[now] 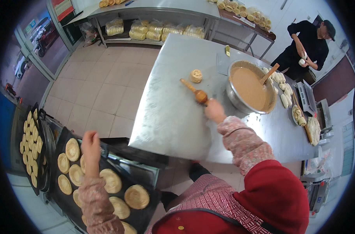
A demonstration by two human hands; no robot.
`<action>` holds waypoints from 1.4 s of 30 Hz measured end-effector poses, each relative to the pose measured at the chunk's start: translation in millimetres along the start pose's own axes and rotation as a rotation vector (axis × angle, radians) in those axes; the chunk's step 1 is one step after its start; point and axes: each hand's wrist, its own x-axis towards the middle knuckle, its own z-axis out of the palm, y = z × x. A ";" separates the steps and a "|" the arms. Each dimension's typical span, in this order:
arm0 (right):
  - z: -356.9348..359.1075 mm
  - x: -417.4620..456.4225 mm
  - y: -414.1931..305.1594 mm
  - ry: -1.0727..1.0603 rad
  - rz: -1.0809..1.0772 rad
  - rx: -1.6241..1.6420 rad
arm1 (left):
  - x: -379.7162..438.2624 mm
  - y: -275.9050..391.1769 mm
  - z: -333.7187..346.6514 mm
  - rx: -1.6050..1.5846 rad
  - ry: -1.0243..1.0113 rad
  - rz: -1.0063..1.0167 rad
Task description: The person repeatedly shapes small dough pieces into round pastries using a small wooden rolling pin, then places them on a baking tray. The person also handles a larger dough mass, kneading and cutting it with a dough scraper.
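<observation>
My right hand [215, 110] is closed around one handle of a wooden rolling pin [201, 96] on the metal table [171, 117]. Just beyond the pin sits a coiled dough ball [196, 76]. A large metal bowl [234, 99] of brown paste [247, 84] stands to the right, with a wooden paddle [269, 74] leaning in it. My left hand [91, 143] is raised over a black baking tray [136, 218] with several round flat breads [137, 196]; its fingers are bunched, and whether they hold anything is hard to tell.
Dough pieces [287, 90], a digital scale [306, 98] and a long wooden stick [307, 133] lie along the table's right side. A co-worker [307, 46] stands at the far right holding dough. Another loaded tray [31, 146] is at the left. Bagged breads [154, 30] fill a shelf behind.
</observation>
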 end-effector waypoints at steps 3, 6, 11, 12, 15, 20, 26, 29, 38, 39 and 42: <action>11.6 -5.8 10.4 -0.130 0.279 0.345 | 50.3 110.1 135.5 -0.001 -0.204 0.005; 12.7 -60.3 24.2 -0.027 0.260 0.817 | 98.4 159.9 257.6 -0.040 -0.338 0.013; -34.0 -138.6 83.8 -0.294 0.226 0.970 | 189.3 145.7 418.8 0.096 -0.432 0.110; -32.4 -152.2 95.4 -0.292 0.258 1.040 | 195.3 146.3 437.2 0.045 -0.519 0.029; -36.0 -173.5 113.1 -0.230 0.295 1.184 | 191.1 190.5 460.5 -0.076 -0.743 -0.188; -48.4 -178.6 107.1 -0.230 0.294 1.168 | 174.0 211.8 452.9 -0.041 -0.984 -0.163; -44.6 -179.4 94.1 -0.217 0.235 1.172 | 116.1 177.6 401.9 -0.731 -0.742 -0.657; -54.5 -180.6 89.2 -0.279 0.346 1.137 | 24.8 201.0 346.9 -0.654 -0.317 -0.298; -63.9 -153.2 96.7 -0.270 0.381 1.041 | -174.7 236.1 277.4 0.191 -0.741 0.529; -66.0 -153.5 88.7 -0.170 0.205 0.853 | -160.3 234.0 265.2 0.161 -0.841 0.428; -71.3 -152.2 61.3 0.132 -0.167 0.461 | -115.7 256.2 237.7 0.076 -0.089 0.581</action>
